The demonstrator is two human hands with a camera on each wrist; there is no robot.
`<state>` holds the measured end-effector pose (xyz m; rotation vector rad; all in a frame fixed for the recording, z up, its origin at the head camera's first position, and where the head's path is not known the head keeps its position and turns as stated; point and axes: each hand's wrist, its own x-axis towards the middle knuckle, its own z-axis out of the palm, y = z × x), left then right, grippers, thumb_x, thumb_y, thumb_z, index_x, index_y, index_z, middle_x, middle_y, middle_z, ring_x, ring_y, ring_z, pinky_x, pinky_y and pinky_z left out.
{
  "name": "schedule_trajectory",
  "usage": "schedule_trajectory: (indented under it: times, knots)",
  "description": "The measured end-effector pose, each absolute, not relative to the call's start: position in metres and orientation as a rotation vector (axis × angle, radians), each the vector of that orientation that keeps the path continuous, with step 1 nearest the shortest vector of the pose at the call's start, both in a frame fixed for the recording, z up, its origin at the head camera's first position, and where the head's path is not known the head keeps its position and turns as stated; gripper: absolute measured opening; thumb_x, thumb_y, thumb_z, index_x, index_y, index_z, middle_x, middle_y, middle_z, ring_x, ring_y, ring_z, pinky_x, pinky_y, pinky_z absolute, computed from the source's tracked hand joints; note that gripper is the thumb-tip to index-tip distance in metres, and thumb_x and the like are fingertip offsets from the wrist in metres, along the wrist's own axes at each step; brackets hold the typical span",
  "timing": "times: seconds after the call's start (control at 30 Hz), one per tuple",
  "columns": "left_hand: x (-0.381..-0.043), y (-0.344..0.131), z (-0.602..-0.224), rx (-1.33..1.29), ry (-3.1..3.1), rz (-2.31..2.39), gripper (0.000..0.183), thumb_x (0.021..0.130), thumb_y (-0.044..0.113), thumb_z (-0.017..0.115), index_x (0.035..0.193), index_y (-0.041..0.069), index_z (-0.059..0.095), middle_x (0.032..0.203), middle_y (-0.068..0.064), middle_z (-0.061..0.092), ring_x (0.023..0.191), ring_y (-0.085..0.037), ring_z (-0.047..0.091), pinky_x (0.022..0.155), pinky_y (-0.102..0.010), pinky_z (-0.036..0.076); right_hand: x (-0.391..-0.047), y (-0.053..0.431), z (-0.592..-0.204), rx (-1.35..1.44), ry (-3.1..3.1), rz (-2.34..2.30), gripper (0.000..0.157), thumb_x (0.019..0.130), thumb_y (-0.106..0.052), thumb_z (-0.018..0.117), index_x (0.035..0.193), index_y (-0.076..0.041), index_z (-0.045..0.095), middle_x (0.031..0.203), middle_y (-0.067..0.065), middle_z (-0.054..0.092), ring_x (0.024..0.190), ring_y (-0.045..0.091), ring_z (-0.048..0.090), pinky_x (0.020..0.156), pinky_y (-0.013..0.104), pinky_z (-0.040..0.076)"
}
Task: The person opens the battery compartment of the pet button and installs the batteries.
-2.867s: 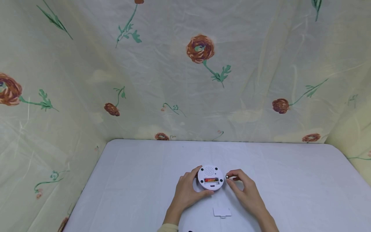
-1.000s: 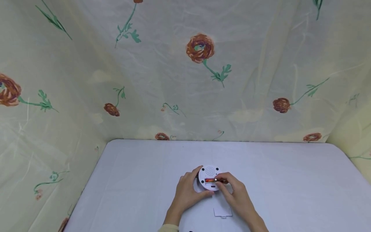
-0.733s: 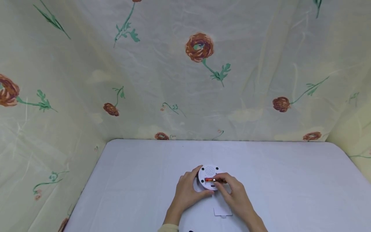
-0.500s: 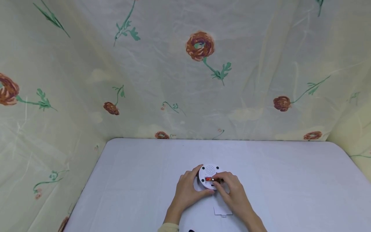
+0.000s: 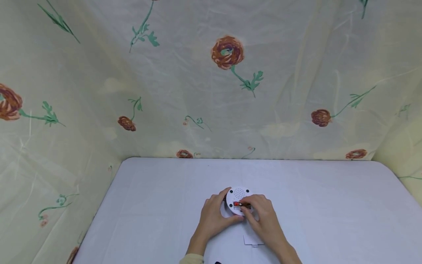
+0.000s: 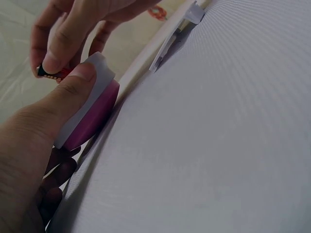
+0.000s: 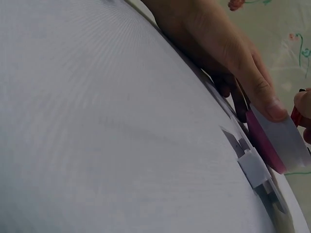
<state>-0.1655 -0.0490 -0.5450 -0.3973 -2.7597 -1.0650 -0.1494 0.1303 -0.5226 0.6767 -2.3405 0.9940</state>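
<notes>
A round white device (image 5: 239, 193) with a pink side (image 6: 95, 116) lies with its perforated face and battery compartment up. My left hand (image 5: 212, 217) grips its rim, thumb at the near side and fingers round the far left. Between thumb and fingertips, my right hand (image 5: 265, 218) pinches a battery (image 6: 49, 74) over the compartment; its black end and gold lettering show in the left wrist view. A red battery (image 5: 235, 204) shows in the compartment, partly hidden by the right fingers. Whether the pinched battery touches the slot I cannot tell.
A white battery cover (image 5: 253, 241) with a small tab lies on the white table (image 5: 158, 205), nearer than the device and beside my right wrist. A small dark object (image 5: 218, 262) peeks in at the bottom edge. Flowered cloth (image 5: 211, 91) hangs behind and at both sides.
My right hand has moved left with the battery, from beside the device to over its compartment, then crept a little further left. My left hand keeps its grip on the device.
</notes>
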Motion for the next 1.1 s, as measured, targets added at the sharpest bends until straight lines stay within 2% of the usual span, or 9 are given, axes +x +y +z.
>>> schedule_trajectory:
  times: [0.47,0.63,0.77,0.9,1.0,1.1]
  knots:
    - [-0.166,-0.046,-0.546,-0.385,-2.77,-1.07,0.092,0.065,0.073,0.068,0.142,0.033,0.039,0.123,0.0,0.062,0.104,-0.017,0.055,0.084,-0.034,0.043,-0.149,0.127,-0.523,0.623,-2.376,0.967,0.019,0.081,-0.012,0.072,0.099,-0.017,0.068,0.097,-0.006,0.06,0.1,0.015,0.049,0.086,0.034,0.032]
    - [-0.165,-0.048,-0.548,-0.404,-2.762,-1.055,0.093,0.064,0.073,0.068,0.142,0.031,0.04,0.122,0.0,0.063,0.104,-0.016,0.055,0.085,-0.034,0.043,-0.146,0.125,-0.524,0.568,-2.4,1.005,0.016,0.08,-0.011,0.074,0.094,-0.016,0.069,0.102,-0.001,0.057,0.104,0.016,0.046,0.093,0.031,0.034]
    - [-0.165,-0.048,-0.548,-0.412,-2.76,-1.047,0.094,0.064,0.073,0.068,0.142,0.029,0.041,0.122,0.0,0.063,0.104,-0.016,0.056,0.085,-0.034,0.043,-0.145,0.125,-0.524,0.502,-2.434,1.025,0.017,0.08,-0.013,0.074,0.095,-0.017,0.068,0.108,0.002,0.055,0.107,0.017,0.043,0.091,0.033,0.036]
    - [-0.166,-0.046,-0.546,-0.41,-2.772,-1.053,0.093,0.065,0.073,0.067,0.142,0.029,0.04,0.124,0.001,0.062,0.106,-0.016,0.056,0.085,-0.034,0.043,-0.146,0.123,-0.521,0.382,-2.468,1.16,0.032,0.082,-0.018,0.074,0.111,-0.015,0.061,0.123,0.008,0.046,0.117,0.022,0.04,0.096,0.041,0.035]
    - [-0.166,-0.045,-0.545,-0.383,-2.785,-1.065,0.089,0.067,0.069,0.07,0.141,0.029,0.042,0.124,0.0,0.062,0.105,-0.017,0.056,0.085,-0.035,0.044,-0.148,0.119,-0.518,0.284,-2.517,1.317,0.052,0.082,-0.026,0.074,0.127,-0.015,0.051,0.135,0.01,0.035,0.128,0.025,0.034,0.105,0.047,0.031]
    - [-0.166,-0.043,-0.545,-0.364,-2.788,-1.068,0.086,0.068,0.063,0.072,0.141,0.028,0.043,0.123,-0.001,0.062,0.105,-0.019,0.056,0.083,-0.037,0.044,-0.152,0.115,-0.515,0.21,-2.591,1.412,0.066,0.083,-0.036,0.072,0.138,-0.019,0.04,0.143,0.01,0.027,0.133,0.028,0.032,0.107,0.052,0.03]
